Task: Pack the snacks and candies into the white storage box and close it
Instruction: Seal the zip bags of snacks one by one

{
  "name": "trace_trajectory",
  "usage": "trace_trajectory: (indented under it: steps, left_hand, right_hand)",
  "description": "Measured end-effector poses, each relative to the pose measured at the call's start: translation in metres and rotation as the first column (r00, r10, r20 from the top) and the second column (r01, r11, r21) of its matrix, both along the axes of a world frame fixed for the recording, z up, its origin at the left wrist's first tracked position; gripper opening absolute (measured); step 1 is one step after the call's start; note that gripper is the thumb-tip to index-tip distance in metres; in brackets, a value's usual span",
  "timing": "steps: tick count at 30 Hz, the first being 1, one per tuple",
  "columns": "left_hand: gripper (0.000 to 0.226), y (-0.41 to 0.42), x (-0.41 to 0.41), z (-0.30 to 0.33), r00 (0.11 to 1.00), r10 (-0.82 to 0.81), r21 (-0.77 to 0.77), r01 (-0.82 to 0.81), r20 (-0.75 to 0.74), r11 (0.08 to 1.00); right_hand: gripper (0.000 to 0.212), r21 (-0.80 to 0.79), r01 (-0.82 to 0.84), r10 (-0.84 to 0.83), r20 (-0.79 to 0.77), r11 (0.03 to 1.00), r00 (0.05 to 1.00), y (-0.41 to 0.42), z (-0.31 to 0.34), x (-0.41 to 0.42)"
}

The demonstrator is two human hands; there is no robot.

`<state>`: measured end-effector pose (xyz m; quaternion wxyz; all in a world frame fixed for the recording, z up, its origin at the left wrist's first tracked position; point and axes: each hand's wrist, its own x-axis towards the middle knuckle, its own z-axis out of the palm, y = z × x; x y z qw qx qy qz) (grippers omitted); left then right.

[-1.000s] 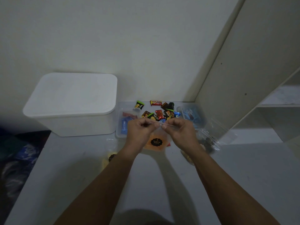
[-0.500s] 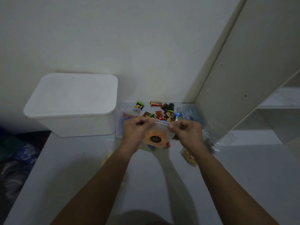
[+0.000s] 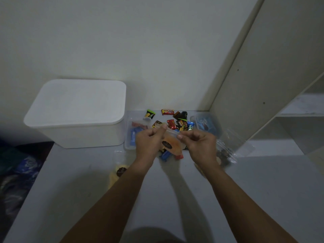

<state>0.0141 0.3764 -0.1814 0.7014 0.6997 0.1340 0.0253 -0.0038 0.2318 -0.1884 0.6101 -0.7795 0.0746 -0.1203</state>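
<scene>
The white storage box [image 3: 77, 113] stands at the back left with its lid on. Above the table's middle, my left hand [image 3: 149, 144] and my right hand [image 3: 198, 142] pinch the top strip of a clear zip bag with orange snacks [image 3: 172, 143], one hand at each end. Several wrapped candies [image 3: 175, 121] lie scattered behind the bag, against the wall. A blue candy [image 3: 164, 155] and a red one [image 3: 179, 156] lie just below the bag.
A clear tub [image 3: 132, 135] with blue and red bars sits right of the box. Another clear tub [image 3: 206, 124] with blue packs stands at back right. A yellow snack bag [image 3: 118, 172] lies front left, clear bags [image 3: 226, 153] at right. A shelf unit [image 3: 280, 85] rises on the right.
The bag has been lifted slightly and my hands have slid apart along its top strip. The left thumb now presses the strip's left end.
</scene>
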Motion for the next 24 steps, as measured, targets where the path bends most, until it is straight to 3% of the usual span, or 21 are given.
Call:
trace_trajectory:
  steps: [2,7,24]
  left_hand:
    - [0.027,-0.001,-0.001,0.003,0.996,-0.083,-0.11,0.078,-0.043,0.991]
    - [0.022,-0.001,-0.004,0.005,0.991,-0.123,-0.165,0.113,-0.056,0.98]
    - [0.013,-0.006,-0.001,-0.002,0.968,-0.194,-0.264,0.147,-0.158,0.953]
  right_hand:
    - [0.008,0.022,-0.029,0.028,0.019,0.999,0.999,0.0,0.0,-0.002]
    - [0.011,0.067,-0.059,0.056,0.044,0.996,0.997,-0.002,-0.002,-0.002]
    - [0.014,0.132,-0.111,0.1,0.088,0.985,0.991,-0.009,-0.011,-0.006]
